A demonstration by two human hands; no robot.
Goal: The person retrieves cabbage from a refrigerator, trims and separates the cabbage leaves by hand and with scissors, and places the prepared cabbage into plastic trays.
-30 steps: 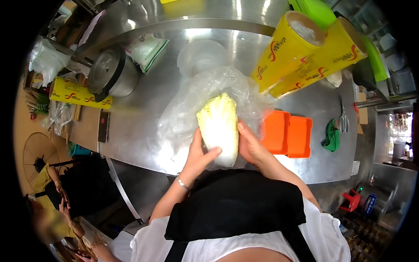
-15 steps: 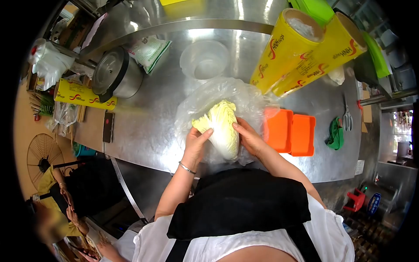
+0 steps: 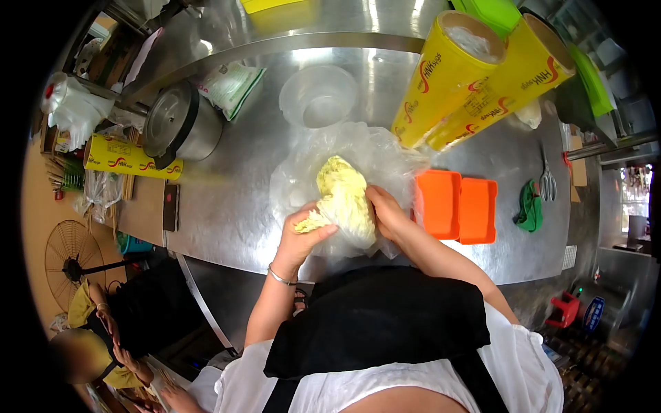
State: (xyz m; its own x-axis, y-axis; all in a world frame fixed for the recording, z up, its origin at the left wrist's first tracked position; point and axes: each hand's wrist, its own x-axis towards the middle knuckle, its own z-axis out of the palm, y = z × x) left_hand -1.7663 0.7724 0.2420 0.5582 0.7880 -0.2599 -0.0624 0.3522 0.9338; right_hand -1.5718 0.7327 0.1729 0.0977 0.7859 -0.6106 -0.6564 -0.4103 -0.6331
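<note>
A pale yellow napa cabbage (image 3: 344,199) is held in front of me above a crumpled clear plastic bag (image 3: 292,175), its leafy end pointing away from me. My left hand (image 3: 301,241) is closed on a cabbage leaf (image 3: 313,221) that sticks out at the left side, thumb on top. Against the right side of the cabbage, my right hand (image 3: 390,215) is closed, with its fingertips partly hidden behind it. I cannot tell whether the leaf is still joined to the head. Some of the bag shows under both hands.
An open orange box (image 3: 438,206) sits right of my hands on the steel table (image 3: 227,213). Farther back are a clear plastic bowl (image 3: 318,96), yellow film rolls (image 3: 441,76) and a lidded pot (image 3: 182,120). Scissors (image 3: 547,182) and a green cloth (image 3: 529,206) lie at right.
My left hand has moved down and left with the leaf, which now bends outward. The cabbage has turned so its crinkled leaves face up and its white base is less visible.
</note>
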